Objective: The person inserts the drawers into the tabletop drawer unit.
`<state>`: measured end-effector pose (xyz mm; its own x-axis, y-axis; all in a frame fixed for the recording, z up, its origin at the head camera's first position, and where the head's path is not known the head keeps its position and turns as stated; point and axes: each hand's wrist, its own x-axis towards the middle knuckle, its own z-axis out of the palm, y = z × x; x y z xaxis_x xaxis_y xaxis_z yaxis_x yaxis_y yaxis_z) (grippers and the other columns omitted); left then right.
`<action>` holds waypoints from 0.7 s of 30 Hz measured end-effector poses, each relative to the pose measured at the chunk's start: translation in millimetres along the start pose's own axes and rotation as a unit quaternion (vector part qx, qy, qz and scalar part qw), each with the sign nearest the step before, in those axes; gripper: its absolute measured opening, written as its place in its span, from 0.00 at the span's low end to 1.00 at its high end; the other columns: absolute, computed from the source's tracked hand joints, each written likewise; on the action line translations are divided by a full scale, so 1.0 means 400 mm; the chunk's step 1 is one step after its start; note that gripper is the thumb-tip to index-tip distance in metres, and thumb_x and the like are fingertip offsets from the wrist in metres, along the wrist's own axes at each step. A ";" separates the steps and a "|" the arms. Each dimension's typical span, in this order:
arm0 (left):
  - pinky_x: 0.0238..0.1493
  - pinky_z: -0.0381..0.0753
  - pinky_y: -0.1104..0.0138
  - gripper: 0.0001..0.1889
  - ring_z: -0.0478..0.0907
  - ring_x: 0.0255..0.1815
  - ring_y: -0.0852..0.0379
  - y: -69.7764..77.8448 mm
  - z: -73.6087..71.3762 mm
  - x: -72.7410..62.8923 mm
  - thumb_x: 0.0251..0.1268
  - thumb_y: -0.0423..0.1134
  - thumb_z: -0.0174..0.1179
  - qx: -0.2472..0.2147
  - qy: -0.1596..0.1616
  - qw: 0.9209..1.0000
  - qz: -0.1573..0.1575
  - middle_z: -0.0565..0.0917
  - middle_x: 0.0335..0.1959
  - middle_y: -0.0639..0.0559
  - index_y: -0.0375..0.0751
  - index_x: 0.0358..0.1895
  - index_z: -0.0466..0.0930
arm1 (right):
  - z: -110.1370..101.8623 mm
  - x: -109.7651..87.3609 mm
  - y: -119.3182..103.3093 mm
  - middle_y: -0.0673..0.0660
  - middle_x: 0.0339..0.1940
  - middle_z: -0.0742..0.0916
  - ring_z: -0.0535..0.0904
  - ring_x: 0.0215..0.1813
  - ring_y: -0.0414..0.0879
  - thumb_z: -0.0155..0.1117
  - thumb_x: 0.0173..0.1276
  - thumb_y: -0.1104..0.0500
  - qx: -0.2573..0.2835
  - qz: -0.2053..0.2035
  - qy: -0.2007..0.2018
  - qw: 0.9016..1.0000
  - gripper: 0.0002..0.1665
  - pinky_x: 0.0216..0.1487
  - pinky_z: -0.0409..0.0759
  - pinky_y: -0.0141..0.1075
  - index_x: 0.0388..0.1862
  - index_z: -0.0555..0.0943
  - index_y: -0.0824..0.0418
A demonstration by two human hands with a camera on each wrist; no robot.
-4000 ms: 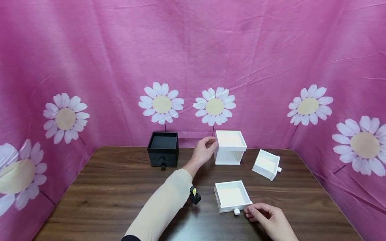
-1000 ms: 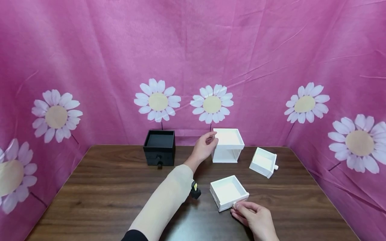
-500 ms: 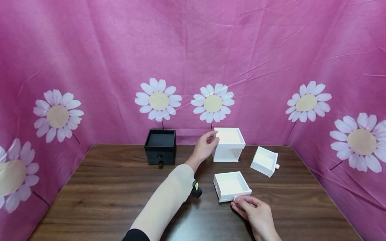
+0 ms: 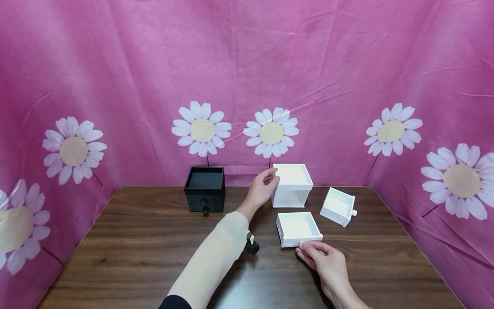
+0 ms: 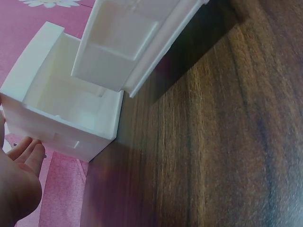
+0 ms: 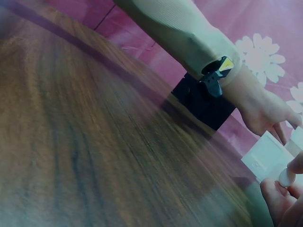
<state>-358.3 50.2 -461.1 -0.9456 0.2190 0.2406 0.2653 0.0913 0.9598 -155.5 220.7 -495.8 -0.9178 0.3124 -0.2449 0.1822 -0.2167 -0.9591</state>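
Observation:
My right hand (image 4: 326,264) pinches the round white knob (image 6: 286,178) of a shallow, open-topped white drawer (image 4: 289,243). That drawer is held level, its back end close in front of a small white cabinet (image 4: 295,187). The cabinet's front has an open slot, and its top is a rimmed tray. At the cabinet's left side is my left hand (image 4: 262,189), its fingers resting against the wall and upper edge. In the left wrist view, its fingers (image 5: 31,153) lie along that wall, while the raised drawer overlaps the slot's lower corner.
A second white drawer (image 4: 332,217) with a knob sits askew on the wooden table (image 4: 135,257), right of the cabinet. Back left stands a black drawer box (image 4: 204,202). A pink curtain with daisies (image 4: 332,64) hangs behind. My left forearm crosses the table's middle.
My right hand has gone from the drawer's front corner to its knob. The drawer has turned square and moved forward toward the cabinet. My left hand has stayed at the cabinet's side.

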 end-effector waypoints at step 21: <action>0.78 0.80 0.56 0.22 0.80 0.72 0.42 -0.003 0.009 -0.003 0.81 0.41 0.61 -0.018 0.009 1.000 -0.004 0.83 0.70 0.36 0.40 0.72 0.81 | 0.023 0.053 -0.005 0.52 0.30 0.94 0.94 0.38 0.43 0.63 0.75 0.77 0.035 -0.010 0.007 0.999 0.06 0.51 0.94 0.38 0.43 0.85 0.71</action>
<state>-357.0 53.4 -462.9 -0.9507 0.2015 0.2358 0.2518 0.0571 0.9661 -178.5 219.3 -497.6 -0.9160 0.3300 -0.2281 0.1380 -0.2746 -0.9516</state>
